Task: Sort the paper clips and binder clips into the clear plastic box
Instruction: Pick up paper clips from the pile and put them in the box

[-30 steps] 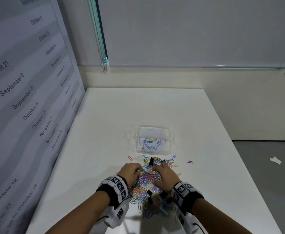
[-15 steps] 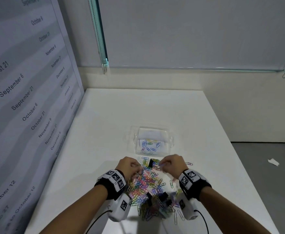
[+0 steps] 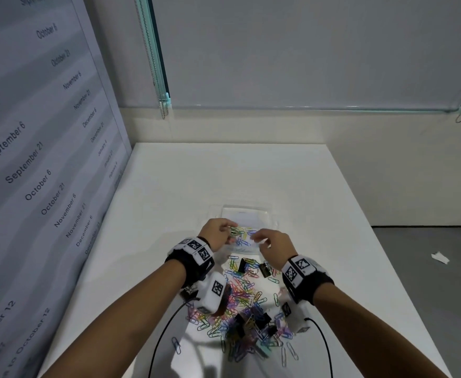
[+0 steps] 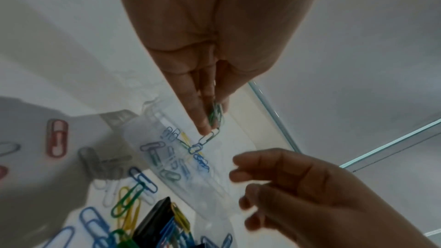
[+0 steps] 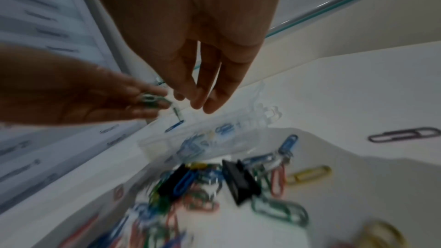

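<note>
A clear plastic box (image 3: 247, 214) sits open mid-table with several coloured paper clips inside. My left hand (image 3: 230, 230) hovers over its near left part and pinches a bunch of green paper clips (image 4: 214, 114); a white clip (image 4: 210, 137) and a blue clip dangle from them in a chain. My right hand (image 3: 259, 238) hangs over the box (image 5: 214, 135) with its fingers (image 5: 203, 91) straight and nothing in them. The pile of paper clips (image 3: 240, 296) lies between my wrists. Black binder clips (image 3: 245, 264) lie at its far end and more (image 3: 251, 320) at its near end.
A panel printed with dates (image 3: 32, 159) walls off the table's left side. The table's right edge (image 3: 360, 214) drops to a grey floor with a paper scrap (image 3: 439, 257). Black cables (image 3: 163, 336) trail from my wrists. A stray clip (image 3: 177, 345) lies near left.
Both hands have lifted off the pile and moved forward over the box. The left one carries clips it picked up; the right one's fingers have straightened and hold nothing.
</note>
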The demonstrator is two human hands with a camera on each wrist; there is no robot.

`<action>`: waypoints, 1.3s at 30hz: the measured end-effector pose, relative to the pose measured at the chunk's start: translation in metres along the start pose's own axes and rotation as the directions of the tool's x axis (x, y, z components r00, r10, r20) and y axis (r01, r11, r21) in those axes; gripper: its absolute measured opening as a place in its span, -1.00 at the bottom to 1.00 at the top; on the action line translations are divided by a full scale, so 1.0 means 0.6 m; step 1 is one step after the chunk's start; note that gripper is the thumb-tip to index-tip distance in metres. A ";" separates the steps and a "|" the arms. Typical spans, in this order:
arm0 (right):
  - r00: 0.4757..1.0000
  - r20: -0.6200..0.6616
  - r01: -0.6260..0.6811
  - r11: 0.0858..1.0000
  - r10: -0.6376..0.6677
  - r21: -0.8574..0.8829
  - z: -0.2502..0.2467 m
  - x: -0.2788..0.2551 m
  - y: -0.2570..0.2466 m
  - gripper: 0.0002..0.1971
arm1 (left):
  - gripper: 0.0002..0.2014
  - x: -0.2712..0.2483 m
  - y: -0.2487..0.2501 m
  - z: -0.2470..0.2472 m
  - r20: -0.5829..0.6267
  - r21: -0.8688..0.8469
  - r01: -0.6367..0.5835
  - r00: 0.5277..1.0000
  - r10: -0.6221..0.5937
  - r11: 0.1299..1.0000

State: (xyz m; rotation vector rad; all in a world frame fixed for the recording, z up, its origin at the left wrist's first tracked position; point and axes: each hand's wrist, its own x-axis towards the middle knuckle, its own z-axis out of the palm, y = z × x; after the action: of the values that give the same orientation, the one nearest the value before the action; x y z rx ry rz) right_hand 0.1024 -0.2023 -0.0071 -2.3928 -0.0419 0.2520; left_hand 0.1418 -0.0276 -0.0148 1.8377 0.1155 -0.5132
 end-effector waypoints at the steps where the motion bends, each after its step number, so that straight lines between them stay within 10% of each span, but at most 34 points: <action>1: 1.000 0.023 0.009 1.000 -0.009 -0.009 0.005 -0.008 0.003 -0.69 | -0.66 0.003 0.000 0.002 -0.002 0.018 -0.006 1.000 0.006 1.000; 12: 0.940 0.340 0.106 0.973 -0.031 -0.204 0.037 -0.084 0.065 -0.72 | -0.45 -0.036 -0.039 -0.002 0.079 0.209 -0.048 0.996 0.032 0.977; 18: 0.910 0.414 0.079 0.968 0.029 -0.240 0.076 -0.084 0.076 -0.26 | -0.63 -0.074 -0.033 0.011 -0.050 0.322 -0.155 0.982 0.181 0.934; 22: 0.899 0.437 0.131 0.962 -0.015 -0.238 0.091 -0.079 0.058 -0.31 | -0.76 -0.098 -0.055 0.030 0.182 0.540 -0.179 0.979 0.093 0.823; 24: 0.891 0.453 0.150 0.960 -0.027 -0.237 0.097 -0.080 0.050 -0.44 | -0.48 -0.103 -0.079 0.038 0.273 0.711 -0.191 0.962 -0.015 0.677; 28: 0.904 0.423 0.163 0.968 -0.070 -0.189 0.099 -0.086 0.043 -0.75 | -0.25 -0.114 -0.113 0.054 0.280 0.767 -0.226 0.960 0.003 0.601; 39: 0.988 0.152 0.007 0.999 0.001 -0.051 0.060 -0.083 0.057 -0.79 | -0.81 -0.108 -0.105 0.039 0.205 0.683 -0.199 0.976 0.077 0.703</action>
State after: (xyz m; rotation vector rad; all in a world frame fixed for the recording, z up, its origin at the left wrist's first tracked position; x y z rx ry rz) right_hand 0.0455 -0.2091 -0.0476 -2.4201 -0.1240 0.4360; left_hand 0.0562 -0.0172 -0.0500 2.5158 -0.3883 -0.6519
